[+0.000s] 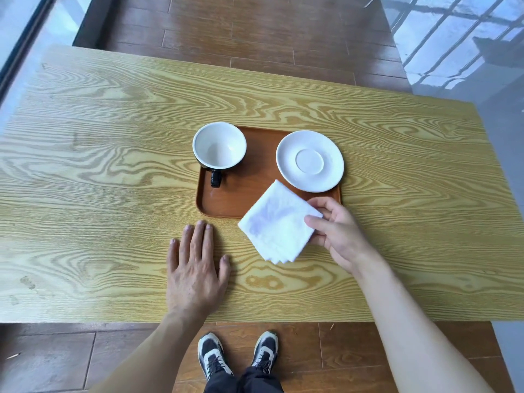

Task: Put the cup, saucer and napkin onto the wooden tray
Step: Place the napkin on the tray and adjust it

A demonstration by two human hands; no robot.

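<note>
Head view, looking down on a pale wood-grain table (85, 137) with a wooden tray (224, 202) at the centre of the frame. The cup (219, 146), white inside and dark outside with its handle pointing toward the lower edge of the frame, stands on the tray's left portion, its rim reaching past the tray's upper left corner. The saucer (310, 161) lies on the tray's right portion, its rim passing over the tray's right edge. The napkin (276, 222), a folded white square turned corner-up, is pinched at its right corner by the right hand (338, 236), thumb above and fingers beneath; its upper corner lies over the tray's lower right area, while its lower half is over the table, just below the tray's lower edge. Whether it touches either surface cannot be told. The left hand (195, 268) rests flat on the table, fingers spread, holding nothing, just below the tray's lower left corner. The napkin is judged light, soft and limp: held by one corner, its free layers, visibly stepped at the lower corner, may fan open, so a hold across the folded edge would keep it square. Cup and saucer appear ceramic, hence rigid, smooth and breakable.
</note>
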